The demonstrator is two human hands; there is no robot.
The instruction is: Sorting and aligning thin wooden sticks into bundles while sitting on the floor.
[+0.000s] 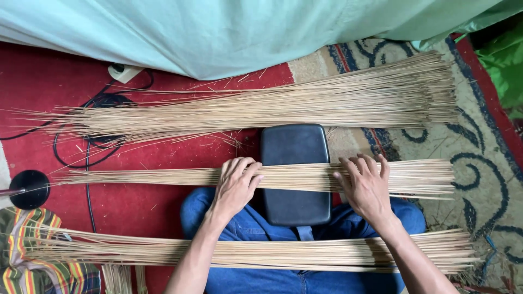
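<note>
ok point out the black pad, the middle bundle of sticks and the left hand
black pad (295,142): head view, bare upper part above the sticks
middle bundle of sticks (297,177): head view, stretch between the two hands
left hand (235,185): head view, back of the hand

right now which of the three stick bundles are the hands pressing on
The middle bundle, lying across the black pad. Both the left hand and the right hand rest flat on it; the far bundle and near bundle lie untouched.

No packages, labels, signs or screens anywhere in view
</note>
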